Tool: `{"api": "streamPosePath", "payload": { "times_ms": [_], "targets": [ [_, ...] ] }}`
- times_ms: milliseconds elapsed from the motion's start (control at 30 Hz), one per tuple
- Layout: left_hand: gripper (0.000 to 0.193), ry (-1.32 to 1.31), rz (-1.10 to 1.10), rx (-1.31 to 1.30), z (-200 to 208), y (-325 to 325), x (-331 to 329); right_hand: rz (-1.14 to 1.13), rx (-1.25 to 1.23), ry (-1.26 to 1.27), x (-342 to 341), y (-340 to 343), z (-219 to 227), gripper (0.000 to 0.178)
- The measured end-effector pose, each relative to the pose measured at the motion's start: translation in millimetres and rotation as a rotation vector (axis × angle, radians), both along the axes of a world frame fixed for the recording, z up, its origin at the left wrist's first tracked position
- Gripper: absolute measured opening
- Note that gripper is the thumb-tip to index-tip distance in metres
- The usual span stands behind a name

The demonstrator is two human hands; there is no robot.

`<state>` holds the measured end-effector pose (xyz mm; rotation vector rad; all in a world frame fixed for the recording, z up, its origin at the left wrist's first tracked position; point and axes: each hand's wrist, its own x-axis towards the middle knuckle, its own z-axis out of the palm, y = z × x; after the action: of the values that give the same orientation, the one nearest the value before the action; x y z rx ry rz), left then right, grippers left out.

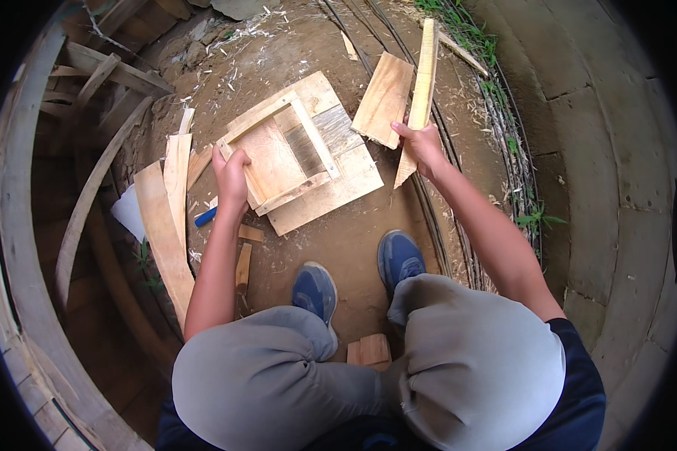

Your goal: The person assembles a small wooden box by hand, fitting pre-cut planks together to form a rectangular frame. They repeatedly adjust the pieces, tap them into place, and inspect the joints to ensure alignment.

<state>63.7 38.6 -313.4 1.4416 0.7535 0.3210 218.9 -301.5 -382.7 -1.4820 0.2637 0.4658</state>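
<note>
Head view looks down on a person crouched over bare dirt ground (338, 248). Left hand (231, 174) is closed on the near-left edge of a wooden frame (301, 150), a flat panel of boards with nailed strips that lies on the ground just ahead of the blue shoes (357, 274). Right hand (423, 144) grips a slat (423, 86) low down; the slat's long axis runs nearly straight away from the person, its lower tip touching or just above the frame's right corner. The slat lies to the right of the frame, so the right hand is the nearer one to it. A loose board (384, 98) lies between slat and frame. Planks (165, 218) lie left; a concrete kerb (579, 150) curves right.
</note>
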Motion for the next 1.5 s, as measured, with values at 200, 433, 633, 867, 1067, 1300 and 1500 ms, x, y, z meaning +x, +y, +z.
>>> {"api": "streamPosePath", "payload": {
  "times_ms": [200,433,633,867,1067,1300,1500],
  "targets": [
    [0.045,0.016,-0.015,-0.036,4,4,3,0.105,-0.059,-0.158,7,-1,45,0.042],
    [0.054,0.067,-0.082,0.01,7,-9,19,0.329,-0.127,-0.129,-4,48,78,0.036],
    [0.046,0.159,-0.153,0.055,-7,-10,28,0.393,-0.12,-0.122,-6,51,56,0.042],
    [0.067,0.206,-0.067,0.132,-12,-18,28,0.428,-0.196,-0.162,-11,47,67,0.044],
    [0.079,0.116,-0.149,-0.065,-9,-1,26,0.391,-0.241,-0.208,-9,45,61,0.045],
    [0.072,0.174,-0.093,-0.006,-13,-1,34,0.395,-0.25,-0.149,-17,55,70,0.044],
    [0.053,0.232,-0.041,0.155,-7,-22,46,0.421,-0.472,-0.232,-12,48,62,0.041]
  ]
}}
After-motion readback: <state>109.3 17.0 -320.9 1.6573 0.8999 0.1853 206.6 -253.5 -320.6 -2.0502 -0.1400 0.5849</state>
